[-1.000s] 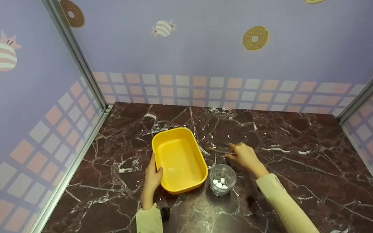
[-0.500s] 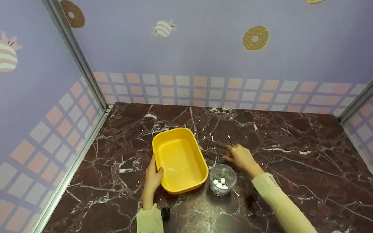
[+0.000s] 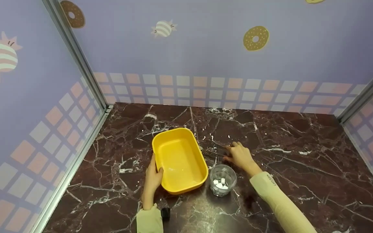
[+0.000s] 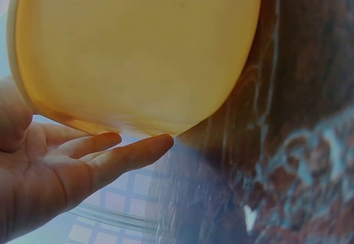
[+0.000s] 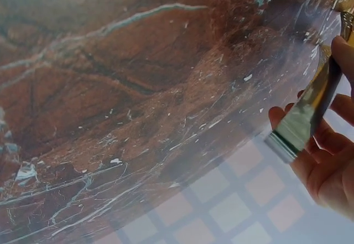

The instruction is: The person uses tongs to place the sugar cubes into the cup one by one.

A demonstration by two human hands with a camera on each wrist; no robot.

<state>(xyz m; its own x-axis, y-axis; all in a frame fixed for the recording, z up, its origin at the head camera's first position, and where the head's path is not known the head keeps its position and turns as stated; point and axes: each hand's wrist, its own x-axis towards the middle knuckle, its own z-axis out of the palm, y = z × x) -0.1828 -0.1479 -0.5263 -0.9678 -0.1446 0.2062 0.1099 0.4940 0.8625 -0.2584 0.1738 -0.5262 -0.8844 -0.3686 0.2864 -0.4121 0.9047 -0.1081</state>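
Observation:
My left hand (image 3: 153, 177) grips the left side of a yellow plastic basin (image 3: 176, 161). In the left wrist view the thumb lies at the rim and the fingers (image 4: 130, 155) reach along the outer wall. To the right of the basin my right hand (image 3: 241, 158) holds metal tongs (image 5: 304, 117). Their perforated tips point left, close by the basin's right wall. A clear glass (image 3: 223, 170) stands upright between the basin and my right forearm, with several white cubes (image 3: 220, 183) at its bottom.
Small white crumbs (image 3: 212, 138) are scattered on the dark red marbled table (image 3: 303, 181), mostly behind the tongs. A patterned purple wall (image 3: 206, 58) closes off the back, with side panels at left and right.
My right hand has shifted slightly left with the tongs, and its forearm has swung a little left. The left hand, basin and glass have stayed in place.

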